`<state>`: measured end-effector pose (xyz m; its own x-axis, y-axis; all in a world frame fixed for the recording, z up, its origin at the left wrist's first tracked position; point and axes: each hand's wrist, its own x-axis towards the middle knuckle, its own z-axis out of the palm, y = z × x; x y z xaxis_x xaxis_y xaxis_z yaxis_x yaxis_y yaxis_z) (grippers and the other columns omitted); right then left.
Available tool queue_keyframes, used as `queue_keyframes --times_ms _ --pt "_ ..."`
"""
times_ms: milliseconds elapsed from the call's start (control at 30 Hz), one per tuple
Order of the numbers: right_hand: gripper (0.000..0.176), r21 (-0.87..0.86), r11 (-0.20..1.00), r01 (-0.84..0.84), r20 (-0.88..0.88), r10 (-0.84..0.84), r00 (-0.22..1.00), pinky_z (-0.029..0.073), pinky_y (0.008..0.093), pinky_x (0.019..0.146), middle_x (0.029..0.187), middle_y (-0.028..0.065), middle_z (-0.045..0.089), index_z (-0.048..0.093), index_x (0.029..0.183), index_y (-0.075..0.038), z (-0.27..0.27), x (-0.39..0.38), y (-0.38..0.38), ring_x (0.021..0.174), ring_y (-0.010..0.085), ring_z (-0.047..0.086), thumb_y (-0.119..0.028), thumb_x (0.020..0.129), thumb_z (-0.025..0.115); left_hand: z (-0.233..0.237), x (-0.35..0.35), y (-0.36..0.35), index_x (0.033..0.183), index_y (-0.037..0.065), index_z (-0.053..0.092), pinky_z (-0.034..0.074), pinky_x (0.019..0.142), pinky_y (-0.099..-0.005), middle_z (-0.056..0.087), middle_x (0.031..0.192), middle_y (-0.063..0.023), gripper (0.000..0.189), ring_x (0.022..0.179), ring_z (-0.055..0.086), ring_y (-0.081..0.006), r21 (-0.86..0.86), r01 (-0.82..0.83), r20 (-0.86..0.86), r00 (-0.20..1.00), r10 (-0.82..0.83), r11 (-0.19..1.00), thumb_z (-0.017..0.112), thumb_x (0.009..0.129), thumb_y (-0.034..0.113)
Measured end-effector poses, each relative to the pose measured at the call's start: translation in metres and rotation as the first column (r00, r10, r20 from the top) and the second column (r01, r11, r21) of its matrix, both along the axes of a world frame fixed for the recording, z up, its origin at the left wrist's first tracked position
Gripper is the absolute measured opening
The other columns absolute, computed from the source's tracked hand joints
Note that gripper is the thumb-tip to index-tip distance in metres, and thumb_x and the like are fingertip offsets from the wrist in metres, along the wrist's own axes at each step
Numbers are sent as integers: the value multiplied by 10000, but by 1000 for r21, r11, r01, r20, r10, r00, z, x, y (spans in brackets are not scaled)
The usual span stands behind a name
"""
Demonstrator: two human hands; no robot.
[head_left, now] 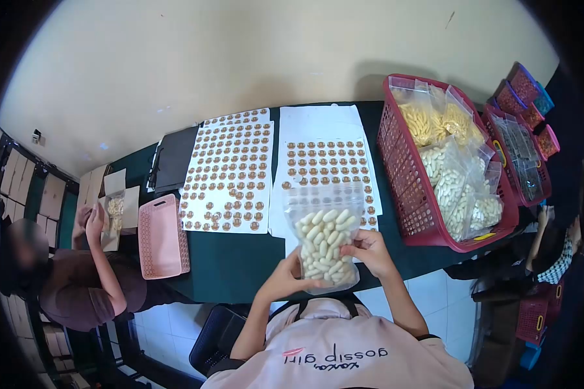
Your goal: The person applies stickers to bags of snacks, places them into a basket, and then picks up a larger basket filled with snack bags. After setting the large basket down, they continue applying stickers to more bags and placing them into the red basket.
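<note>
A clear zip pouch [322, 201] filled with cream-white capsule-shaped pieces is held upright over the table's front edge. My left hand [285, 279] grips its lower left side, with the thumb across the front. On the other side, my right hand [371, 254] pinches the right edge, thumb on the front. Just behind the pouch lie sheets of round brown stickers: a right sheet [328, 159], partly covered by the pouch, and a left sheet [230, 170]. Some stickers are gone from the lower part of the left sheet.
On the right stands a red basket [412, 188] holding filled clear pouches, with smaller baskets [532, 185] beyond. A pink tray [162, 236] and a black clipboard [176, 157] are at left. Another person [87, 282] handles a pouch near an open box [131, 206].
</note>
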<state>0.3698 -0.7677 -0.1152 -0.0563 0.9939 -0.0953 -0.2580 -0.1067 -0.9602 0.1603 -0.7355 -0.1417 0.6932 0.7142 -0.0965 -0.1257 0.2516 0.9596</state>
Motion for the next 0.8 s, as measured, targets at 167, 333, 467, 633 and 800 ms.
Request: queue_keyframes --times_ms 167,333,467,633,800 --pt "258 -27 1000 -15 -24 15 1000 462 251 761 919 61 612 572 994 30 -24 6 9 834 114 578 -45 757 642 3 13 9 1172 -48 429 420 871 -285 556 1076 -91 554 984 536 -149 -82 -115 47 992 119 990 698 700 59" --pt "152 91 897 432 238 -441 865 448 218 693 850 55 618 599 930 1 -78 71 26 773 100 567 -71 796 591 3 30 12 1059 -47 503 487 751 -271 600 985 -107 397 856 591 -146 -155 -348 -38 937 347 924 683 724 67" --pt "161 103 828 552 620 -487 615 444 249 592 743 71 623 600 856 -5 -178 126 15 689 145 579 -122 753 640 -2 22 20 1060 -39 485 490 765 -288 598 974 -112 371 857 596 -165 -143 -501 -14 863 505 853 657 743 49" --pt "179 228 872 434 906 -353 234 439 387 693 834 143 536 555 860 -11 -229 125 5 806 319 539 -125 733 609 8 13 31 1074 -40 468 478 764 -277 583 995 -121 380 868 585 -158 -30 -628 26 777 628 778 647 763 83" --pt "121 200 879 432 952 -278 126 424 409 712 845 155 506 540 780 -4 -226 120 11 814 329 513 -62 704 613 4 26 32 1080 -36 474 464 766 -271 582 999 -104 401 883 568 -143 -11 -683 -33 731 682 731 662 760 116"
